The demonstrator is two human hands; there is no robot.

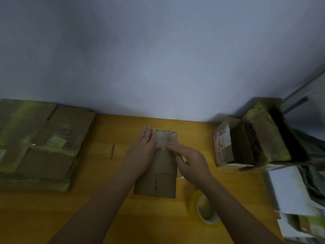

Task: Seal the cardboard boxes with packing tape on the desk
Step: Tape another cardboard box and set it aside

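1. Cardboard box lies at lower centre of the frame on the yellow worktop, long axis running away from the person.
2. Left hand lies flat, fingers straight, along its left side.
3. Right hand presses tape down with extended fingers, nearer the tape roll.

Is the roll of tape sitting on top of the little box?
No, the roll of tape stands on the desk beside the box, near the right arm.
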